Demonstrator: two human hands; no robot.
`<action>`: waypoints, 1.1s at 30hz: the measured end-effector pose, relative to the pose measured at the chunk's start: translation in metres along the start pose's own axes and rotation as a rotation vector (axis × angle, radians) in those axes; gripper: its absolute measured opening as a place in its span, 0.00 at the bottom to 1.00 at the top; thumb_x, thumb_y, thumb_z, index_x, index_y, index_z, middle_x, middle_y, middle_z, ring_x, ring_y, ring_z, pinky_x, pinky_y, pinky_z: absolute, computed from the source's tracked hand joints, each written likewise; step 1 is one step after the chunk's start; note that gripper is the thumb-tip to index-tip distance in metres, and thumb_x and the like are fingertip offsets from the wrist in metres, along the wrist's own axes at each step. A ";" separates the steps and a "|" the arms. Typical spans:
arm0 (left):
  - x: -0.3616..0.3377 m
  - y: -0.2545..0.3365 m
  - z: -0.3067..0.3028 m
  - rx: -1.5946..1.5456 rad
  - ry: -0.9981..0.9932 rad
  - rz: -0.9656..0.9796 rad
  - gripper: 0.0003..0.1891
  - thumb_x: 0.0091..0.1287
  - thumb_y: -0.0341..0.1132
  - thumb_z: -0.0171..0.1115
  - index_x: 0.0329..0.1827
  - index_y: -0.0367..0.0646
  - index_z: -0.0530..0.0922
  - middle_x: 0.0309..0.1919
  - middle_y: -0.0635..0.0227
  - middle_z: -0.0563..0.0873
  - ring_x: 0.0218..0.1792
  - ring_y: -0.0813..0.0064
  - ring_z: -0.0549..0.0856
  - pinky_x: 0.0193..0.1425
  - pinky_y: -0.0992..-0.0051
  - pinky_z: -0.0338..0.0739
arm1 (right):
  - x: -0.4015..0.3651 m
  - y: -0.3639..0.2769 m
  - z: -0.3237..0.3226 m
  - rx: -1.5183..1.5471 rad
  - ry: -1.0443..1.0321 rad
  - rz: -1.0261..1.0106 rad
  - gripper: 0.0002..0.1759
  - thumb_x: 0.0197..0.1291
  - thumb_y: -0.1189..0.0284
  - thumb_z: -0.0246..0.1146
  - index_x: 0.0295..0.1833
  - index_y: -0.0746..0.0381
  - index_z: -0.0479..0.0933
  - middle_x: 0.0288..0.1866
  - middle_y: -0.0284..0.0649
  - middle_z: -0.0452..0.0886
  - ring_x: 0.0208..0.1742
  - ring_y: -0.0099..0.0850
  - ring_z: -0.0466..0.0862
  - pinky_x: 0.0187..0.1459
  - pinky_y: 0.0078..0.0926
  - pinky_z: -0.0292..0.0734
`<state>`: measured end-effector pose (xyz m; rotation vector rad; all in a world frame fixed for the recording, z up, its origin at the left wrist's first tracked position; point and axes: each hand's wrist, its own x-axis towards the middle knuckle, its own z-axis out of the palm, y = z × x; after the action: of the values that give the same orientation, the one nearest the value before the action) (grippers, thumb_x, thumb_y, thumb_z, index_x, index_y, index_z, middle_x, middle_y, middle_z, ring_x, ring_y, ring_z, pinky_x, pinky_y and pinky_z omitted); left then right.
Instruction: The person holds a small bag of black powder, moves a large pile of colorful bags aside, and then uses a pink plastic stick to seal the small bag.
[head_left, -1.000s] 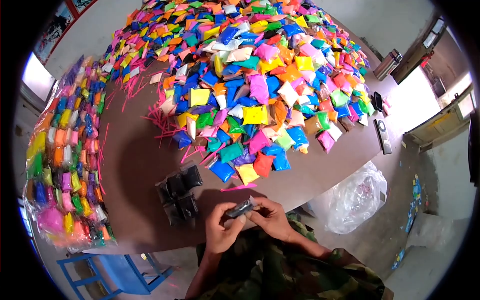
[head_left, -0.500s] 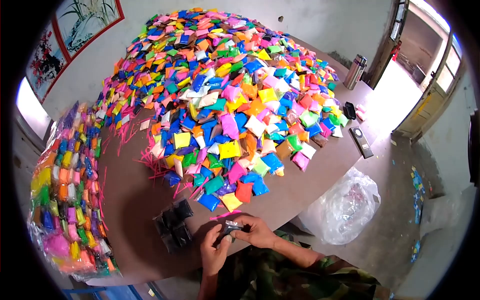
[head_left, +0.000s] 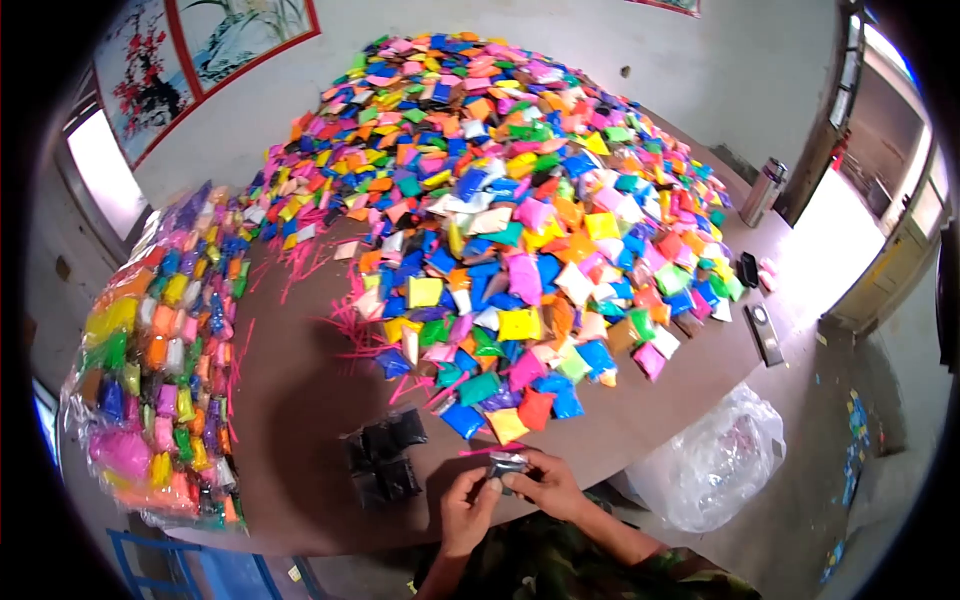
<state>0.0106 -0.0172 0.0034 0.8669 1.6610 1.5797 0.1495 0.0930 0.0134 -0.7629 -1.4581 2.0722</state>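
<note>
Between both hands, at the table's near edge, is a small black packet [head_left: 508, 462] with a shiny clear top edge. My left hand [head_left: 469, 510] pinches its left side with thumb and fingers. On the other side, my right hand [head_left: 548, 486] grips it, thumb laid over the front. Several black packets [head_left: 385, 455] lie grouped on the table just left of my hands. Beyond my hands begins a large heap of small coloured packets [head_left: 520, 325], its nearest ones an orange packet [head_left: 536, 408] and a yellow packet [head_left: 508, 426].
Bundled clear bags of coloured packets [head_left: 165, 370] line the brown table's [head_left: 290, 400] left edge. Pink thin sticks [head_left: 355, 335] are scattered by the heap. A steel flask [head_left: 764, 192] and a grey remote-like object [head_left: 763, 334] stand right; a clear plastic bag [head_left: 710, 460] hangs off the near right edge.
The camera view has shifted, so the whole scene sits lower and further right. Both hands still hold the black packet, its clear edge now turned more level.
</note>
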 end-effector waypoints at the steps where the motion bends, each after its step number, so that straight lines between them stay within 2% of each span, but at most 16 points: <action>1: -0.002 0.007 -0.001 -0.014 -0.017 -0.042 0.13 0.73 0.32 0.69 0.56 0.34 0.83 0.36 0.75 0.86 0.37 0.88 0.79 0.42 0.81 0.77 | 0.000 0.005 0.002 -0.007 0.027 -0.031 0.11 0.71 0.72 0.71 0.54 0.64 0.82 0.35 0.26 0.82 0.35 0.15 0.79 0.35 0.18 0.74; 4: 0.001 0.025 -0.008 0.093 -0.127 -0.112 0.12 0.73 0.32 0.70 0.54 0.34 0.84 0.35 0.77 0.85 0.35 0.88 0.79 0.40 0.82 0.76 | 0.000 0.010 0.001 0.040 0.076 0.000 0.11 0.70 0.73 0.71 0.54 0.64 0.83 0.35 0.27 0.83 0.35 0.14 0.79 0.35 0.18 0.74; 9: 0.003 0.007 -0.002 -0.025 -0.051 -0.095 0.08 0.74 0.31 0.68 0.48 0.34 0.83 0.31 0.75 0.86 0.33 0.89 0.80 0.36 0.81 0.75 | 0.005 0.003 0.005 0.057 0.038 -0.028 0.14 0.71 0.73 0.71 0.58 0.63 0.83 0.37 0.27 0.83 0.33 0.14 0.78 0.34 0.16 0.74; 16: -0.001 0.015 0.000 -0.062 -0.074 -0.103 0.09 0.73 0.30 0.69 0.51 0.35 0.84 0.35 0.76 0.87 0.36 0.89 0.80 0.39 0.82 0.75 | 0.001 0.008 0.002 -0.040 0.062 -0.038 0.13 0.72 0.73 0.68 0.59 0.64 0.83 0.36 0.26 0.82 0.34 0.14 0.77 0.35 0.17 0.72; 18: -0.001 0.010 -0.004 -0.028 -0.084 -0.079 0.12 0.71 0.30 0.71 0.55 0.36 0.84 0.38 0.78 0.86 0.38 0.90 0.78 0.42 0.83 0.75 | 0.001 0.014 0.002 -0.023 0.068 -0.032 0.12 0.72 0.73 0.69 0.57 0.64 0.84 0.34 0.25 0.80 0.33 0.14 0.76 0.34 0.17 0.72; 20: 0.000 0.009 -0.004 -0.019 -0.074 -0.127 0.12 0.72 0.31 0.71 0.55 0.36 0.84 0.38 0.78 0.86 0.38 0.90 0.78 0.42 0.83 0.75 | 0.001 0.002 0.009 -0.046 0.133 -0.055 0.11 0.71 0.72 0.69 0.55 0.64 0.84 0.34 0.25 0.80 0.33 0.13 0.76 0.33 0.17 0.72; 23: 0.003 0.003 -0.003 0.004 -0.080 -0.129 0.10 0.73 0.31 0.69 0.52 0.35 0.85 0.34 0.78 0.86 0.35 0.90 0.78 0.39 0.83 0.75 | 0.002 0.008 0.003 0.015 0.069 -0.045 0.13 0.72 0.71 0.70 0.58 0.64 0.83 0.34 0.24 0.79 0.33 0.14 0.77 0.33 0.17 0.72; 28: 0.001 -0.002 -0.003 -0.018 -0.029 -0.065 0.08 0.73 0.30 0.68 0.48 0.33 0.83 0.31 0.75 0.86 0.33 0.88 0.80 0.38 0.82 0.77 | 0.004 -0.001 0.006 0.043 -0.024 -0.050 0.17 0.72 0.75 0.69 0.63 0.63 0.80 0.44 0.26 0.81 0.42 0.14 0.77 0.44 0.16 0.75; 33: 0.003 0.005 -0.005 -0.065 -0.054 -0.091 0.10 0.73 0.29 0.68 0.52 0.33 0.83 0.37 0.74 0.87 0.37 0.88 0.80 0.41 0.82 0.77 | 0.005 0.000 0.006 -0.043 0.005 -0.001 0.15 0.75 0.71 0.66 0.63 0.63 0.79 0.38 0.25 0.77 0.37 0.12 0.74 0.35 0.16 0.70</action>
<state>0.0048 -0.0175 0.0084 0.7828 1.5804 1.5261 0.1418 0.0917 0.0146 -0.7839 -1.5043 2.0426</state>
